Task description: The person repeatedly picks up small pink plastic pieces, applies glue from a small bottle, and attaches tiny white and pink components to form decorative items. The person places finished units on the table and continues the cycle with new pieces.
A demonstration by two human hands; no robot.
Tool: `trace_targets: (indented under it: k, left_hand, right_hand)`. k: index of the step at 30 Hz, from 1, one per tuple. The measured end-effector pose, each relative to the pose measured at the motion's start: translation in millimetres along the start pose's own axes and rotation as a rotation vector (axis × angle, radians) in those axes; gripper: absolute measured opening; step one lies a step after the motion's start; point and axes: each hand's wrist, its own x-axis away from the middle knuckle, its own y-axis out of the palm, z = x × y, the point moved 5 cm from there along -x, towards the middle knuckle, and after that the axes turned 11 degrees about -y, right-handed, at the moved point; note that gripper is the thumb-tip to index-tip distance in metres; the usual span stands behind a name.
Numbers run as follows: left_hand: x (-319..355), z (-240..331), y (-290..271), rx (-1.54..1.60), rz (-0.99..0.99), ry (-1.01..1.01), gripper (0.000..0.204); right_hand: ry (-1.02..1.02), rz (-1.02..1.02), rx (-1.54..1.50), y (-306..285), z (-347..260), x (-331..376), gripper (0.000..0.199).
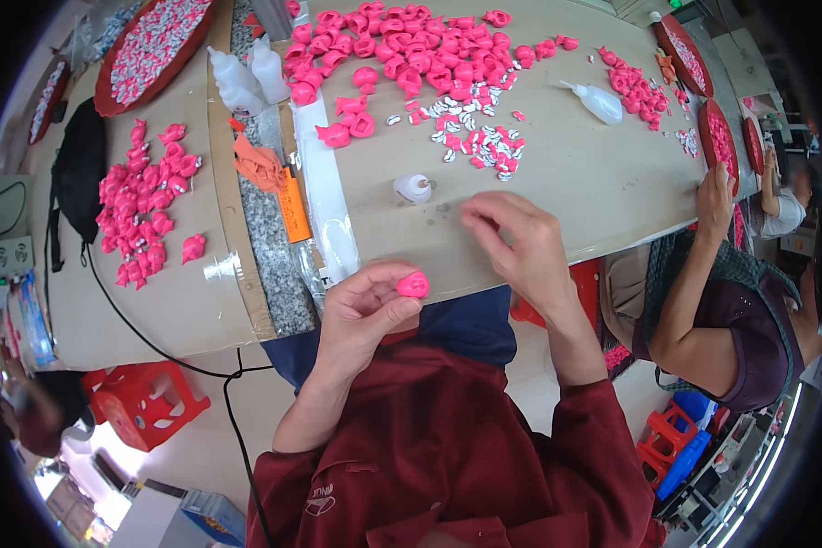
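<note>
My left hand (367, 309) grips a small, rounded bright-pink plastic piece (413, 285) between thumb and fingers, just over the near edge of the table (575, 215). To its right, my right hand (525, 245) is raised above the table with thumb and fingers drawn together. Whether a tiny part sits between those fingertips I cannot make out. A small white squeeze bottle (412, 189) with a nozzle is on the table, left of my right fingertips and apart from them. Beyond it lie loose white-and-pink small pieces (479, 137) and a big heap of hollow pink parts (420, 46).
At left are pink figures (146, 201), white bottles (247, 75), an orange cloth (258, 164), an orange-handled tool (294, 208) and a red tray (155, 55) of small pieces. Another bottle (597, 102) lies right. A co-worker (721, 320) sits close at right. A black cable (233, 411) hangs leftward.
</note>
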Motion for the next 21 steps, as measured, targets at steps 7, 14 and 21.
trace_targets:
  k: [7, 14, 21]
  left_hand:
    - [0.7, -3.0, 3.9, -0.028, -0.055, -0.131, 0.032]
    - [-0.9, -0.9, 8.8, 0.059, -0.001, -0.073, 0.030]
    - [-1.4, 1.2, 9.9, 0.025, 0.018, -0.042, 0.024]
  right_hand:
    - [-0.035, 0.122, -0.314, 7.0, -36.3, 21.6, 0.019]
    - [-0.100, 0.094, -0.216, 11.8, -43.7, 25.9, 0.020]
    - [-0.110, 0.107, -0.129, 13.1, -50.4, 25.8, 0.018]
